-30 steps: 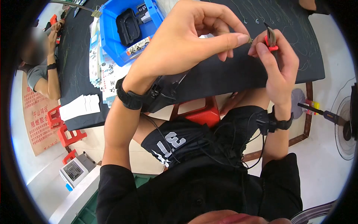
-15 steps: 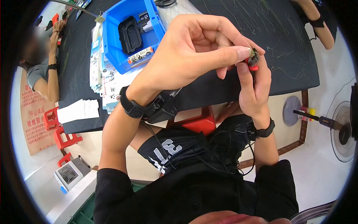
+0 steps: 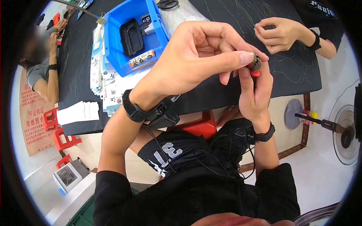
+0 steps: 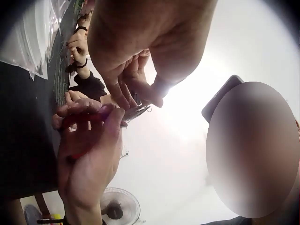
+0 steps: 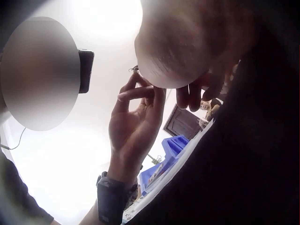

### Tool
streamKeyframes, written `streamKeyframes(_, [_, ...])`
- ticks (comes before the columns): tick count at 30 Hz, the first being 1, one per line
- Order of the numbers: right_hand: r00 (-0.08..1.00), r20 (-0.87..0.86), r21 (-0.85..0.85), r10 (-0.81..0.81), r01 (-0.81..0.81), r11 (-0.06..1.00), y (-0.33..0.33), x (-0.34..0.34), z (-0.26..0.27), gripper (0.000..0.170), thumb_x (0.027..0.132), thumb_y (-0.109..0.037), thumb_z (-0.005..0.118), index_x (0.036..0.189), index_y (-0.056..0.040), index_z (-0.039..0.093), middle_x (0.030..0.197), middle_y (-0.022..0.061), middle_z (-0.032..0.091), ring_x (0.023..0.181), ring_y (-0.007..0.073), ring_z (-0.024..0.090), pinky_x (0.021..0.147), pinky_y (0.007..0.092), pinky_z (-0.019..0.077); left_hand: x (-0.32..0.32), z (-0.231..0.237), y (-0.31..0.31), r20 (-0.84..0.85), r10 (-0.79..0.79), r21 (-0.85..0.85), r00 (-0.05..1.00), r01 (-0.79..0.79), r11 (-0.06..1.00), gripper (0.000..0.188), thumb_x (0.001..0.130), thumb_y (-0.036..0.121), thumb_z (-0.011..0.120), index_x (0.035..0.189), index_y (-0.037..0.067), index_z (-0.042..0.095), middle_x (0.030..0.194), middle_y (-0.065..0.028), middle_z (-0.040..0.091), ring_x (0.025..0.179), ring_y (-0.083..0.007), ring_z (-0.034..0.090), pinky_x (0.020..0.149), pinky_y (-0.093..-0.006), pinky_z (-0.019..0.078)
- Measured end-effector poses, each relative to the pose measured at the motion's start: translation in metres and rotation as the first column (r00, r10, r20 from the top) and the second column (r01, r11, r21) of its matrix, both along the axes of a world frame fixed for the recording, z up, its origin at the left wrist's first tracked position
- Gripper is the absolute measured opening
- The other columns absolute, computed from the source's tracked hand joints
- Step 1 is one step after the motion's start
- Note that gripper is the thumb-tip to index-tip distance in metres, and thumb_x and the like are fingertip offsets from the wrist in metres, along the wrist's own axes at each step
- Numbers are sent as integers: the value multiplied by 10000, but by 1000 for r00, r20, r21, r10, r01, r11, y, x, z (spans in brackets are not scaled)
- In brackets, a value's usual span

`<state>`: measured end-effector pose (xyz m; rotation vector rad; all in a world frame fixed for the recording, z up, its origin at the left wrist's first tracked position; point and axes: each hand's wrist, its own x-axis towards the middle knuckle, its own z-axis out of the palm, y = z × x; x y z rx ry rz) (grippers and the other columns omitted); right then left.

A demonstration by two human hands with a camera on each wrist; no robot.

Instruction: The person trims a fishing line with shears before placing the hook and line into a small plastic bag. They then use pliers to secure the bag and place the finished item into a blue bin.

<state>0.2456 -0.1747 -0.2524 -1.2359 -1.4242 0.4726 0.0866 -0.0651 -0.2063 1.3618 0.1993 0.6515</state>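
My left hand (image 3: 211,56) pinches a small hook (image 4: 149,109) between thumb and fingers, with most of it hidden behind the fingertips. Held in my right hand (image 3: 258,92) is a small red-handled metal tool (image 3: 256,66), its kind not plain from here. In the left wrist view its red handle lies across the right palm and its metal end points at the left fingertips. Both hands meet above the table's near edge. The right wrist view shows the left hand (image 5: 136,117) raised, the hook's bend sticking out past its fingertips.
A blue bin (image 3: 117,60) with a black tray (image 3: 131,37) stands on printed packets, left of my hands. Black scissors (image 3: 167,4) and fine lines (image 3: 241,17) lie farther back. Another person's hand (image 3: 281,34) is close at the right. A red stool (image 3: 198,126) sits beneath the table.
My right hand has moved left and brought the tool from apart to the left fingertips, turning it. The other person's hand has come in over the table from the right.
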Motion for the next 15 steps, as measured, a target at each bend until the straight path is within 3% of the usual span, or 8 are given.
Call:
streamKeyframes(10, [998,30,18,-51,50,999,1,0,-7,318,1005,-36,610,1320,9,600,925,94,678,800,148,656,741,269,517,1,0,0,26,-5,-15,1000,6,1000,132,981,122,707,1018,-3,691,1130,-181,747,637,2,561,510,-152,447])
streamKeyframes(13, [999,26,30,-35,34,999,0,0,-6,313,1003,-33,606,1312,11,602,921,95,677,805,151,658,744,270,515,-3,7,0,-27,15,6,1000,-15,1000,132,981,124,709,1017,-2,693,1002,-123,756,624,6,552,504,-146,429])
streamKeyframes(15, [1000,-2,16,-26,26,1000,-2,1,-7,305,1003,-37,603,1304,19,603,913,92,674,795,150,654,735,268,511,-7,14,0,-162,41,79,986,-28,996,141,975,128,722,1025,-2,698,860,-60,721,599,4,519,522,-152,426])
